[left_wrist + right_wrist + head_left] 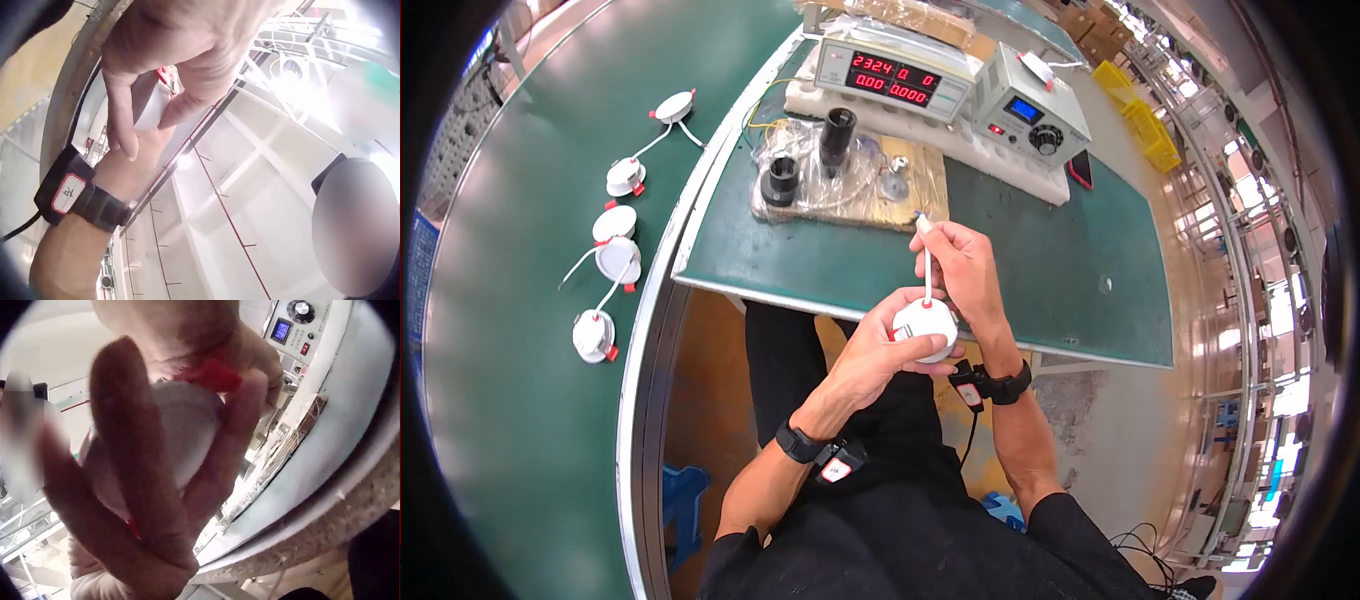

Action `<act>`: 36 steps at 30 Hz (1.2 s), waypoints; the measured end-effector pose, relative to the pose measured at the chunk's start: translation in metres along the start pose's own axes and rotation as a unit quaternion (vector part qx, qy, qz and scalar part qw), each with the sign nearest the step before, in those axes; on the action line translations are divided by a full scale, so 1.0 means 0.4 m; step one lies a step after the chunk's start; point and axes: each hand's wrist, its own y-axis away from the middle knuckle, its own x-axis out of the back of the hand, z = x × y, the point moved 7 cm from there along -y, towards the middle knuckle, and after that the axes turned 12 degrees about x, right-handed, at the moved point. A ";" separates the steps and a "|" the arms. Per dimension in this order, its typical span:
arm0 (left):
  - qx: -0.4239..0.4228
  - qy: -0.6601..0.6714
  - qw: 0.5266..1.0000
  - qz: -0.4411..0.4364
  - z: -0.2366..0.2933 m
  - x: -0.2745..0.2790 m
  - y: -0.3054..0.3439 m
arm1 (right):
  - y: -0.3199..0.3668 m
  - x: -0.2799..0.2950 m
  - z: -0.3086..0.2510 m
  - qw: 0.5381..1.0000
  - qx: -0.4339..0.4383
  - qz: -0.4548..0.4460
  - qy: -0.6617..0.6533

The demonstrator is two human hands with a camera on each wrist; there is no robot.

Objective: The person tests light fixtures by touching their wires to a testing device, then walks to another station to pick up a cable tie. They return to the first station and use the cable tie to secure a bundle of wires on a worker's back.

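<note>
"Green tabletop [1065, 265], metal-edged, in a bright workroom. What's in front of it?"

"One white round lamp [925, 325], held over the near edge, above the person's lap. Its cord [928, 272] points to twelve o'clock."

"And the hands?"

"Left hand [872, 352] has its fingers and thumb curled round the lamp. Right hand [966, 268] pinches the cord near its far end."

"Going outward from the lamp?"

"At eleven, two black tubes [836, 145] stand upright on a plastic-wrapped board [934, 185]. Past them, at twelve, there's a meter [948, 100] with red digits; its top row starts 232.4. At one o'clock, a box [992, 95] with a blue screen and a black knob."

"Anything off to the side?"

"Five more white lamps [616, 260] on the other green bench [530, 420], from nine to between ten and eleven. Yellow crates [1145, 130] sit between one and two, beyond the tabletop."
</note>
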 end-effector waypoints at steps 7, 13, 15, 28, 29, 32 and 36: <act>0.075 0.064 0.992 -0.083 0.089 0.035 -0.111 | -0.158 -0.011 0.023 0.995 -0.019 -0.062 0.073; 0.061 0.037 0.996 -0.047 0.117 0.043 -0.175 | -0.219 0.014 0.084 0.992 -0.024 -0.091 0.081; 0.068 0.026 0.997 -0.027 0.103 0.051 -0.192 | -0.226 0.018 0.098 0.992 -0.030 -0.102 0.061; 0.069 0.052 0.996 -0.028 0.144 0.040 -0.219 | -0.264 0.025 0.132 0.995 -0.002 -0.097 0.014; 0.068 0.048 0.996 -0.025 0.144 0.039 -0.222 | -0.263 0.029 0.129 0.995 -0.007 -0.097 0.018; 0.062 0.032 0.997 -0.016 0.139 0.032 -0.219 | -0.254 0.032 0.115 0.994 -0.034 -0.105 0.012; 0.057 0.024 0.998 0.001 0.143 0.025 -0.214 | -0.255 0.026 0.118 0.992 -0.043 -0.117 -0.006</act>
